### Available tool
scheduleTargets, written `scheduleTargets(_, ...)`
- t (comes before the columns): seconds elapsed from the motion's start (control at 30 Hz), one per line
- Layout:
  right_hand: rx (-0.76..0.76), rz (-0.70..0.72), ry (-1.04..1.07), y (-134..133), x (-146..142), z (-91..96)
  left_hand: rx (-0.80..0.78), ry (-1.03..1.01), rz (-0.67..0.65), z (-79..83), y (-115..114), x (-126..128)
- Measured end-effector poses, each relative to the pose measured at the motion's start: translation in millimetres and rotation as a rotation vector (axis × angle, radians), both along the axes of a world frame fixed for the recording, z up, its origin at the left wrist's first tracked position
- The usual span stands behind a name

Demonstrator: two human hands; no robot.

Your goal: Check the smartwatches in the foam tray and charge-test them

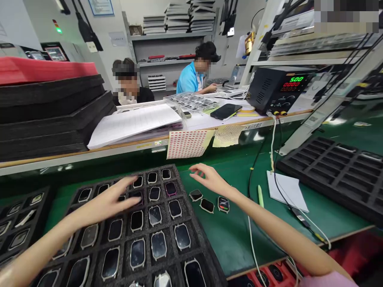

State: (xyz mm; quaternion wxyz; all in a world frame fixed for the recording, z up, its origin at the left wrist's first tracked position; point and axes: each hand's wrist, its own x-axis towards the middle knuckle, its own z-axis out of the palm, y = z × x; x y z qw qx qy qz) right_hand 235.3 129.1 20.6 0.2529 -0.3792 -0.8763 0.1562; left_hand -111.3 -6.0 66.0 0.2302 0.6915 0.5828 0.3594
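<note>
Hands apart, digits parted: the left hand (111, 200) extends over smartwatches (137, 221) seated in a black foam tray (201, 239), fingertip contact being uncertain from this angle. The right hand (210, 179) is held above a green mat (229, 235), three loose smartwatches (206, 205) lying near its wrist.

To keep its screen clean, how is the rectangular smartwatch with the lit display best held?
The rectangular smartwatch is probably best pinched at its near and far edges, from above: it lies flat, display up, and a dark-screened, pale-framed watch sits close on its left.
</note>
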Motion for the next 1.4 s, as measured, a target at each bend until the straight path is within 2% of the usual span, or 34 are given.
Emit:
scheduleTargets(0.07,0.042,0.052,0.028,8.8,-17.3,2.9,-0.014,-0.106,-0.032,-2.2,52.3,38.6)
scheduleTargets(0.17,0.135,0.074,0.062,19.0,-37.8,2.0,-0.049,-0.193,-0.103,-19.5,117.9,83.3)
scheduleTargets(0.27,0.222,0.075,0.098,27.2,-48.2,-1.7,-0.116,-0.267,-0.203,-44.5,159.5,103.1)
scheduleTargets(0.33,0.269,0.084,0.119,31.5,-51.9,-4.3,-0.154,-0.330,-0.252,-60.6,171.5,105.8)
scheduleTargets(0.43,0.321,0.115,0.139,35.8,-55.4,-7.7,-0.190,-0.443,-0.304,-78.3,170.3,104.8)
scheduleTargets(0.57,0.359,0.169,0.148,38.0,-53.7,-13.8,-0.225,-0.591,-0.364,-86.5,155.5,109.4)
scheduleTargets(0.73,0.406,0.206,0.163,35.9,-41.9,-24.2,-0.258,-0.720,-0.370,-85.1,144.2,118.6)
scheduleTargets(0.93,0.490,0.203,0.214,29.6,-32.9,-29.3,-0.245,-0.769,-0.350,-80.4,136.8,123.7)
scheduleTargets(1.13,0.571,0.173,0.279,26.7,-32.4,-34.7,-0.195,-0.793,-0.294,-78.6,129.8,132.0)
scheduleTargets(1.4,0.586,0.137,0.304,17.8,-33.8,-42.0,-0.215,-0.850,-0.225,-78.3,124.4,134.0)
